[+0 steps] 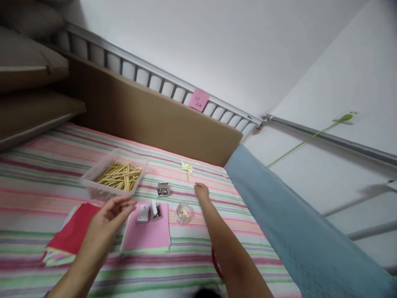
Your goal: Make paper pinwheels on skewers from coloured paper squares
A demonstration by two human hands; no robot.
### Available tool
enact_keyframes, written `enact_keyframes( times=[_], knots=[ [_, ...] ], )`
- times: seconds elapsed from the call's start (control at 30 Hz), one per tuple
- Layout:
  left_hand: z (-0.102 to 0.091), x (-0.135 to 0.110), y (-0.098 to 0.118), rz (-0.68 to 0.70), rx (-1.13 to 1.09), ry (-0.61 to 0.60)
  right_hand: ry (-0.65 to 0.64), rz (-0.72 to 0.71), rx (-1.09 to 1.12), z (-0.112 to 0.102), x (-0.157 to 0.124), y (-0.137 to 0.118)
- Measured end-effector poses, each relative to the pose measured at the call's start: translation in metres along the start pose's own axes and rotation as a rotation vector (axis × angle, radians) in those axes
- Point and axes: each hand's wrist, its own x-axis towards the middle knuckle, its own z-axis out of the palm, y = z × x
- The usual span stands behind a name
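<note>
My left hand (pixel 110 215) hovers above the gap between a stack of coloured paper with a red sheet (pixel 76 227) on top and a stack of pink paper (pixel 149 238). Its fingers are loosely curled and nothing shows in them. Farther right, my right hand (pixel 202 191) is low over the striped cloth, fingers forward, with no object visible in it. A pale yellow pinwheel (pixel 186 167) on a short stick lies just beyond its fingertips, apart from them. Two small boxes, one closed (pixel 143 213) and one open (pixel 156 211), rest on the pink paper.
A clear plastic tub (pixel 89 176) holds many wooden sticks (pixel 122 176). Nearby are an open small box (pixel 163 189) of metal pieces and a round clear container (pixel 184 214). A red-rimmed object (pixel 217 265) is partly behind my right forearm. A brown board (pixel 149 116) borders the back.
</note>
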Motion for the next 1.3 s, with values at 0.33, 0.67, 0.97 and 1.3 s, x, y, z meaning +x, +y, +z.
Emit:
enact_keyframes(
  times=[0.33,0.67,0.97,1.3],
  knots=[
    [-0.066,0.001,0.060,0.400,-0.116,0.393,0.006,-0.551,0.379,-0.005,-0.184,0.028],
    [-0.124,0.004,0.046,0.158,0.549,0.289,-0.095,-0.665,0.328,0.016,-0.213,0.035],
    [-0.119,0.007,0.039,0.200,1.266,0.091,-0.197,-0.695,0.296,0.033,-0.220,0.038],
    [-0.113,0.013,0.016,0.052,1.549,0.043,-0.259,-0.700,0.289,0.040,-0.221,0.041]
  ],
)
